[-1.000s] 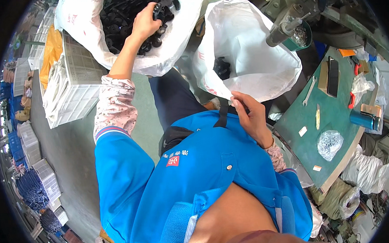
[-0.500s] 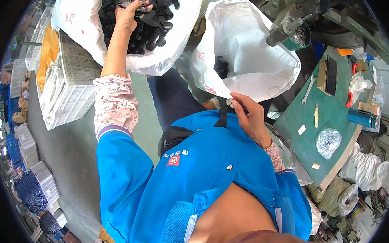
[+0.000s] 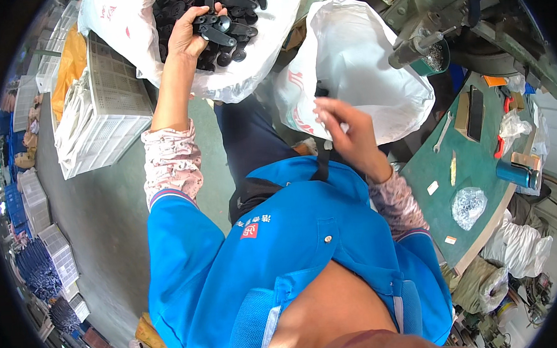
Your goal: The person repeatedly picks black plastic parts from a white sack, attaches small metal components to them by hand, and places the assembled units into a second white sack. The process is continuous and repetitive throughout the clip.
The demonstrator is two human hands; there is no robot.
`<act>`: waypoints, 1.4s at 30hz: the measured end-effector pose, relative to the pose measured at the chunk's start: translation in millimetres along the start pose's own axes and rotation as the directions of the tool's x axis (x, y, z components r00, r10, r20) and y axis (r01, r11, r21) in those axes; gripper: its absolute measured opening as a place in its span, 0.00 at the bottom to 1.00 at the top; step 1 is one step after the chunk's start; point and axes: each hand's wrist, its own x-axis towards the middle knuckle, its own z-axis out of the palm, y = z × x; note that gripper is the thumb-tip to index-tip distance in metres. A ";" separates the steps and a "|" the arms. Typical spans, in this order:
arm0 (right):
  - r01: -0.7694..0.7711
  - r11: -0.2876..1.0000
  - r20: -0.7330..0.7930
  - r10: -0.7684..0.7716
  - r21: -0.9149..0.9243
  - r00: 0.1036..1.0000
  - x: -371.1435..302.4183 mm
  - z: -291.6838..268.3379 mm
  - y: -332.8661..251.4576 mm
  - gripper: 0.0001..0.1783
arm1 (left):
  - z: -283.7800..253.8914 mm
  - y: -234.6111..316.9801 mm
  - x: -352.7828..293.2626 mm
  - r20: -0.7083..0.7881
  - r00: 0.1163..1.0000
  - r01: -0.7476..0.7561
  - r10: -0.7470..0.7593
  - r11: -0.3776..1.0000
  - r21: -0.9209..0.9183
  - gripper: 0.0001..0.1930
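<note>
At the upper left, my left hand [image 3: 187,36] is closed round a few black plastic parts [image 3: 219,36], elongated pieces with rounded ends. It is held over a white sack [image 3: 247,80] filled with a heap of similar black parts [image 3: 236,4]. My right hand [image 3: 352,134] hovers at the near left edge of a second white sack [image 3: 373,53]. Its fingers are loosely bent and apart, and I see nothing in them. Inside that sack a small bit of black shows beside my right fingertips; most of its bottom is hidden.
Left of the full sack stand white plastic crates [image 3: 118,101]. On the right, a green worktable [image 3: 419,172] carries a wrench [image 3: 443,132], a phone-like black slab [image 3: 475,114], a clear bag [image 3: 469,207] and a blue bottle [image 3: 513,173]. Machinery [image 3: 411,48] overhangs the second sack.
My right hand has let go of the second sack's rim and moved up and left along its edge. My left hand has shifted slightly right and down, lifting black parts clearer of the heap.
</note>
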 end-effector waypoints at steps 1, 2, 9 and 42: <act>0.020 1.000 0.005 -0.020 -0.012 1.000 14.5 -2.7 -3.1 0.11 | 1.8 -1.8 -3.1 0.003 1.000 -0.020 0.020 1.000 0.023 0.11; 0.041 0.999 0.010 -0.041 -0.021 0.999 27.6 -5.2 -6.5 0.11 | 4.5 -3.6 -6.6 0.007 0.999 -0.041 0.040 0.998 0.049 0.08; -0.124 0.970 0.101 0.104 0.209 0.989 99.1 7.7 -16.4 0.14 | 20.9 -13.3 -23.9 0.130 0.990 -0.069 0.062 0.996 0.052 0.25; 0.173 0.983 0.049 -0.176 0.061 0.983 79.0 -100.8 -47.4 0.15 | 126.5 -134.1 -51.3 0.441 0.807 0.297 -0.393 0.915 0.271 0.37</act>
